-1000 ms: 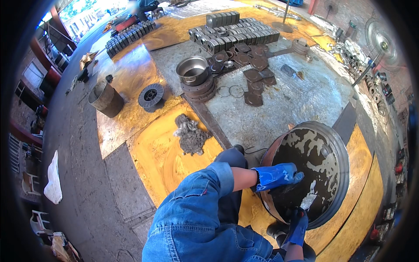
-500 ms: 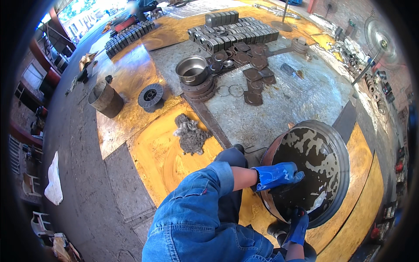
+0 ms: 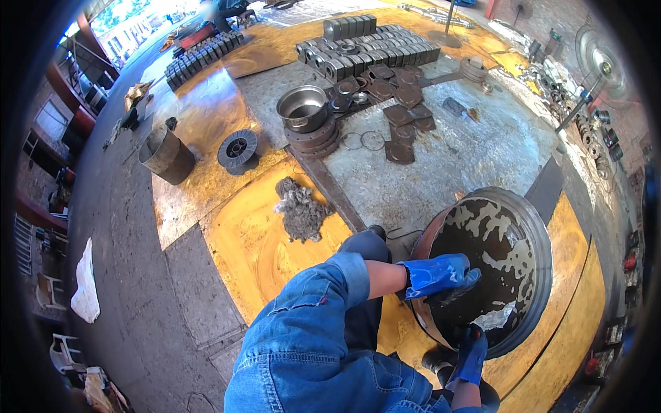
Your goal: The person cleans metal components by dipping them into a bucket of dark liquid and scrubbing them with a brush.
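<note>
My left hand (image 3: 441,275), in a blue rubber glove, reaches over the near left rim of a large round metal tub (image 3: 542,275). Its fingers are curled together above dark liquid (image 3: 475,265) with pale foamy patches. Something dark shows just under that palm, too hidden to name. At the tub's near edge is my right hand (image 3: 472,352), also blue-gloved, its fingers bent and darkened by liquid. Whatever it grips is hidden. Between the two hands a bright silvery patch (image 3: 496,317) lies on the liquid's surface.
A grey tangle of fibre waste (image 3: 303,213) lies on the yellow floor sheet. Beyond it stand a steel pot (image 3: 303,113) on stacked rings, a black spool (image 3: 238,153) and a rusty bucket (image 3: 169,160). Dark flat plates (image 3: 401,134) and rows of metal blocks (image 3: 375,51) sit farther off.
The silvery patch on the liquid has grown wider and brighter. Both hands have stayed nearly in place, the left shifting very slightly.
</note>
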Demonstrator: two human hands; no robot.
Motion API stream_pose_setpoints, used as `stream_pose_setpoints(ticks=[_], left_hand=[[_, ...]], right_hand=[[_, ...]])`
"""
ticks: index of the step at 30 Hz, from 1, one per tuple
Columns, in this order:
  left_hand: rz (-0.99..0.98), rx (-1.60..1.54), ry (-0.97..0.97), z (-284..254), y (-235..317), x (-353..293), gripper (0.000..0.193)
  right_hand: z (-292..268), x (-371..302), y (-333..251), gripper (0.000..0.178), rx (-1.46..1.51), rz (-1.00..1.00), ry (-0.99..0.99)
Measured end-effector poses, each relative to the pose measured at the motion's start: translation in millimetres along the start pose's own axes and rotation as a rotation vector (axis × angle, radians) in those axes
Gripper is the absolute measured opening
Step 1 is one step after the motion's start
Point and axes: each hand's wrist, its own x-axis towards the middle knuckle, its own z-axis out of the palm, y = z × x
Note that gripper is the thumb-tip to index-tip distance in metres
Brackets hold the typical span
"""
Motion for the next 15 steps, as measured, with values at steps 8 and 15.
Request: stream_pose_setpoints(ticks=[8, 15], left_hand=[[-0.031, 0.108, -0.003, 8.9, -13.4, 11.1, 0.061], [-0.063, 0.094, -0.038, -2.1, 6.0, 0.2, 0.061]], right_hand=[[-0.3, -6.0, -9.3, 0.023, -0.046, -0.038, 0.014], [-2.6, -7.9, -12.3, 0.025, -0.052, -0.057, -0.012]])
